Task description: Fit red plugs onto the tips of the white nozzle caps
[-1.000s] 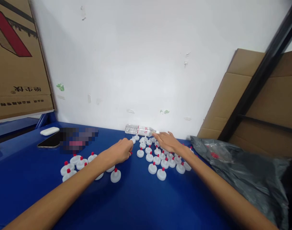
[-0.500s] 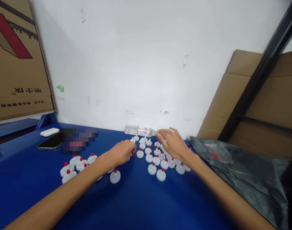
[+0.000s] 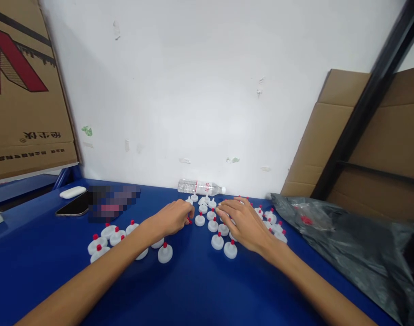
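With twelve o'clock toward the wall (image 3: 193, 99), both hands are out over the far half of the blue bench (image 3: 196, 290). The left hand (image 3: 175, 217) is mostly closed, fingers curled downward, with a small red piece (image 3: 190, 221) showing at its fingertips; I cannot tell whether it is gripped or just lying there. The right hand (image 3: 243, 222) is about half open, palm down, fingers apart and slightly bent over a group of white caps with red tips (image 3: 217, 242); nothing shows clasped in it, and whether its fingertips touch a cap cannot be made out

From the right hand, these caps run from seven o'clock up to nine and across to about three, partly covered by the hand. At its ten o'clock stand white caps with bare nozzles (image 3: 203, 208), just before a clear bottle (image 3: 200, 187) lying on its side near the wall

Another red-tipped cluster (image 3: 117, 237) sits at the left hand's eight o'clock, partly hidden by the forearm. A phone (image 3: 71, 206) lies at nine, with a white case (image 3: 73, 192) just beyond it. A grey plastic bag (image 3: 349, 249) spreads at the right hand's four o'clock
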`<state>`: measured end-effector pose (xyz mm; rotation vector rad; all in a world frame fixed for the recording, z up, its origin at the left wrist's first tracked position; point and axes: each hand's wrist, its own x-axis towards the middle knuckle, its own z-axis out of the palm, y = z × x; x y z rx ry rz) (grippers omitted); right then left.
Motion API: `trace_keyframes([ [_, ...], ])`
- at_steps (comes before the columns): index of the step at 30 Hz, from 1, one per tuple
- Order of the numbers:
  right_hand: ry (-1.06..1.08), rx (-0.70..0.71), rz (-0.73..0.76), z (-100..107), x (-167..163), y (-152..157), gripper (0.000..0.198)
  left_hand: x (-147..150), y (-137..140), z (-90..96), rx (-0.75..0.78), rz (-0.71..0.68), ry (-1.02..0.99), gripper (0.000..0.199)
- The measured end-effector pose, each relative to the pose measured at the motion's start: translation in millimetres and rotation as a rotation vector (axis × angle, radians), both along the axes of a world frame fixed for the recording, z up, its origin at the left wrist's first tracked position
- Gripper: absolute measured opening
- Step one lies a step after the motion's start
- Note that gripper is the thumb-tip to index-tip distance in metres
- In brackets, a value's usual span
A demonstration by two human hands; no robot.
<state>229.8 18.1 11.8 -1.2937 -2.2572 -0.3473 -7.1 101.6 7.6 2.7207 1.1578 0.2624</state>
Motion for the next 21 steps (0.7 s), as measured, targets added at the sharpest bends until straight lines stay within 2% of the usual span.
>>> trace_keyframes([
  [8, 0.038, 0.06, 0.049, -4, 1, 1, 0.028, 2, -7, 7.7, 0.001, 0.008, -0.009, 0.023],
  [11, 0.048, 0.081, 0.057, -5, 2, 0, 0.022, 4, -9, 11.1, 0.066, -0.001, -0.031, 0.022],
  [15, 0.059, 0.083, 0.041, -6, 0, -3, 0.019, 8, -10, 13.6, 0.193, -0.05, -0.135, 0.024],
  [21, 0.022, 0.093, 0.071, -7, -3, -4, 0.022, 17, -16, 17.6, 0.195, -0.09, -0.386, 0.023],
])
